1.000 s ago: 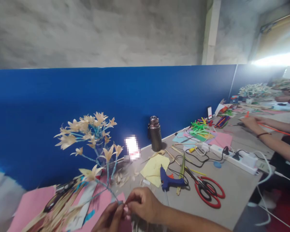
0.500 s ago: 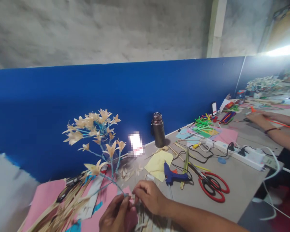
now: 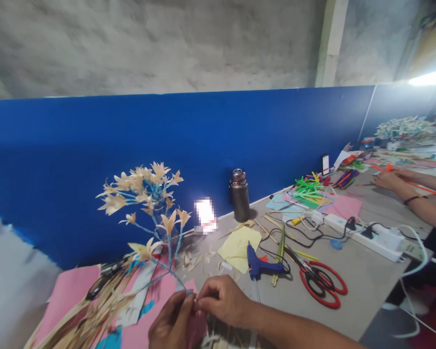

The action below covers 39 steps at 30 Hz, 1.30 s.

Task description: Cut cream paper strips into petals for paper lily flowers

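Observation:
My left hand (image 3: 172,317) pinches the lower end of a blue-wrapped flower stem (image 3: 175,275), which rises up and left from the fingers. The branching stem carries cream, star-shaped artificial flowers (image 3: 145,249). My right hand (image 3: 221,298) is closed close beside the left fingertips, thumb and forefinger pressed together at the stem's end. Whatever is between those right fingers is too small to make out. More cream blossoms (image 3: 138,182) on blue stems cluster behind, partly overlapping the held branch.
A blue glue gun (image 3: 263,264), red-handled scissors (image 3: 321,283) and a yellow paper piece (image 3: 240,247) lie to the right. A flask (image 3: 240,196) stands by the blue partition. Dried strips (image 3: 83,315) lie on pink paper at left. A power strip (image 3: 365,237) and a co-worker's hands (image 3: 392,179) are farther right.
My right hand's fingers have moved slightly left and in, now against the left fingertips. The view has shifted a little. The co-worker's hands have moved slightly.

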### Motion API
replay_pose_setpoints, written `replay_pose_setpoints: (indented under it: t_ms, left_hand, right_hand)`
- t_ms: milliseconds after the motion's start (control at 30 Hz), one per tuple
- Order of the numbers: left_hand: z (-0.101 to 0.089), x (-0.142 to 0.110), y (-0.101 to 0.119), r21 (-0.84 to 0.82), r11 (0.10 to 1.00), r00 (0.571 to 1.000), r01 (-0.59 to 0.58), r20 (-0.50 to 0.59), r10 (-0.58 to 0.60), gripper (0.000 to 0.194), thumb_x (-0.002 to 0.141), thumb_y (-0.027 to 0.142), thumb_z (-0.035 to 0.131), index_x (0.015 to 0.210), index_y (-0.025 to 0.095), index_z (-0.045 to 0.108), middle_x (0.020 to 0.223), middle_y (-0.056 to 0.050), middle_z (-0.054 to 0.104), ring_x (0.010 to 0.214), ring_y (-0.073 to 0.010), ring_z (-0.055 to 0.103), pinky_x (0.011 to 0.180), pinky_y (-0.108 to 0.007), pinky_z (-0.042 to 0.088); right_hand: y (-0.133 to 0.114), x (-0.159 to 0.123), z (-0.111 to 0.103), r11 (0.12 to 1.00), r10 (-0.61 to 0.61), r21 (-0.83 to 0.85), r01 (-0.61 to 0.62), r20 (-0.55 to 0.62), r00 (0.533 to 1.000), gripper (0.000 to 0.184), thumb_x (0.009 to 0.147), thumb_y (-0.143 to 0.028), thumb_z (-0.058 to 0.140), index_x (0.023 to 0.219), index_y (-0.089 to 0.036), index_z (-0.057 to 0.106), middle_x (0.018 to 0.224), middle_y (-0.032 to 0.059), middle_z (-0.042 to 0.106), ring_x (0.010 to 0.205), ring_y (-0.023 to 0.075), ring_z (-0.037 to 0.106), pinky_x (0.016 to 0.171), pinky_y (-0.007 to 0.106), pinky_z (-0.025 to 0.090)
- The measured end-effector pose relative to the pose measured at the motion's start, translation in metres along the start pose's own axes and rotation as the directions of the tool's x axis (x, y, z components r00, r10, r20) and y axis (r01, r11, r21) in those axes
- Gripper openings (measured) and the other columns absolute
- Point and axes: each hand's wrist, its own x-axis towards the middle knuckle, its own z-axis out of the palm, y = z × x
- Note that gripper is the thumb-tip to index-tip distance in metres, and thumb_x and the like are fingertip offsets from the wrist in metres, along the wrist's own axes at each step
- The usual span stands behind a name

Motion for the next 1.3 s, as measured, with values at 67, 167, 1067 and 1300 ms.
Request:
replay_pose_setpoints:
  t_ms: [67, 167, 1067, 1300]
  left_hand:
    - [-0.001, 0.001, 0.002, 0.01, 1.0, 0.999, -0.02, 0.037, 0.019, 0.048, 0.057, 0.06, 0.077, 0.076, 0.016, 0.075, 0.078, -0.009, 0.076, 0.077, -0.0274, 0.071, 0.067, -0.03, 0.057]
    - [-0.001, 0.002, 0.003, 0.001, 0.999, 0.998, -0.039, 0.042, 0.039, 0.046, 0.06, 0.06, 0.076, 0.075, 0.017, 0.075, 0.077, -0.009, 0.076, 0.075, -0.0266, 0.071, 0.067, -0.03, 0.058]
    - [-0.009, 0.005, -0.006, -0.013, 1.0, 1.0, -0.019, 0.016, 0.019, 0.05, 0.056, 0.058, 0.08, 0.082, 0.015, 0.075, 0.082, -0.008, 0.076, 0.079, -0.0248, 0.069, 0.071, -0.029, 0.055]
    - [-0.008, 0.007, -0.007, -0.019, 0.999, 0.999, -0.037, 0.023, 0.038, 0.045, 0.061, 0.055, 0.08, 0.083, 0.016, 0.075, 0.079, -0.007, 0.075, 0.077, -0.0243, 0.069, 0.071, -0.029, 0.055]
  right_hand:
    - [0.002, 0.0, 0.0, 0.999, -0.005, -0.048, 0.005, -0.004, 1.0, 0.007, 0.073, -0.02, 0.071, 0.07, -0.014, 0.074, 0.063, 0.001, 0.07, 0.059, 0.0145, 0.064, 0.057, 0.022, 0.045]
    - [0.004, -0.001, 0.0, 0.995, -0.014, -0.099, 0.015, 0.005, 1.0, 0.02, 0.079, -0.029, 0.07, 0.065, -0.014, 0.07, 0.059, 0.0004, 0.068, 0.056, 0.013, 0.059, 0.053, 0.021, 0.041]
    - [0.0, -0.005, 0.001, 0.972, -0.068, -0.224, 0.072, 0.026, 0.997, 0.005, 0.075, -0.015, 0.072, 0.073, -0.017, 0.076, 0.064, 0.0001, 0.073, 0.06, 0.0136, 0.065, 0.059, 0.021, 0.044]
    - [0.006, -0.007, 0.0, 0.901, -0.134, -0.409, 0.146, 0.056, 0.989, 0.025, 0.093, -0.025, 0.056, 0.075, -0.017, 0.071, 0.067, 0.0015, 0.07, 0.064, 0.0142, 0.063, 0.062, 0.022, 0.042]
